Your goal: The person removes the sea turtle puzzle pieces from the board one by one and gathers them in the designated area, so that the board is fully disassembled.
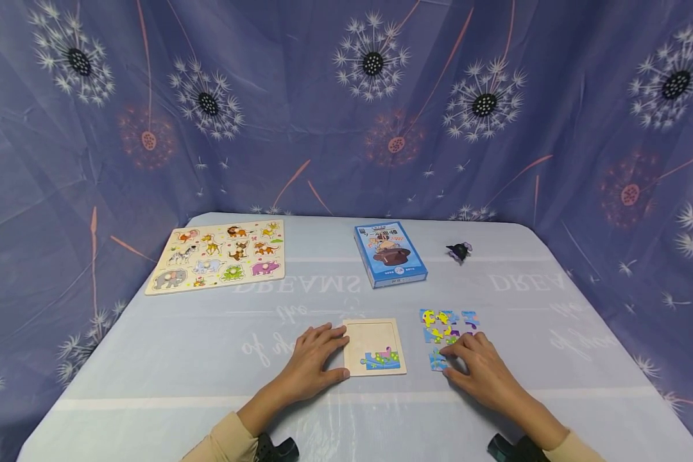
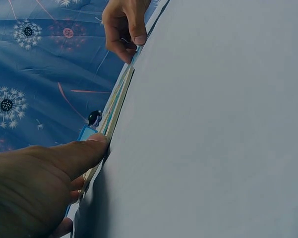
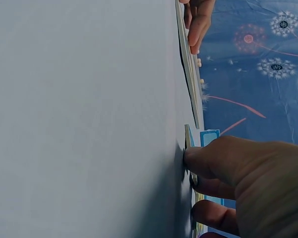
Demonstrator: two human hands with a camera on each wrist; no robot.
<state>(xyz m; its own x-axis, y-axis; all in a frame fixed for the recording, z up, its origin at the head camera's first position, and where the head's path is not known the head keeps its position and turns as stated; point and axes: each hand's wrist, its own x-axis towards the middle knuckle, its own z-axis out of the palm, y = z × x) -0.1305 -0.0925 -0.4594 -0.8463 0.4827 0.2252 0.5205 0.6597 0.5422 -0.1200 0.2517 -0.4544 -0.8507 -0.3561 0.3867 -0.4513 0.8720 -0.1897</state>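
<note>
A square wooden puzzle board [image 1: 360, 340] lies on the table, with joined jigsaw pieces [image 1: 383, 360] in its lower right corner. My left hand [image 1: 314, 359] rests at the board's left side, fingers spread and relaxed, thumb at the lower left edge. To the right of the board, my right hand [image 1: 480, 369] pinches a blue puzzle piece [image 1: 437, 360] between thumb and fingertips, low at the tabletop. Just beyond it lie several loose puzzle pieces [image 1: 430, 317] in blue, yellow and purple, some partly covered by the right fingers. In the right wrist view, the thumb [image 3: 193, 157] meets the piece's edge.
At the back left lies a wooden animal peg puzzle [image 1: 219, 256]. A blue box [image 1: 389, 253] sits behind the board, and a small black and purple object [image 1: 459, 251] is to its right. A patterned curtain [image 1: 300, 115] hangs behind the white-covered table [image 1: 167, 359].
</note>
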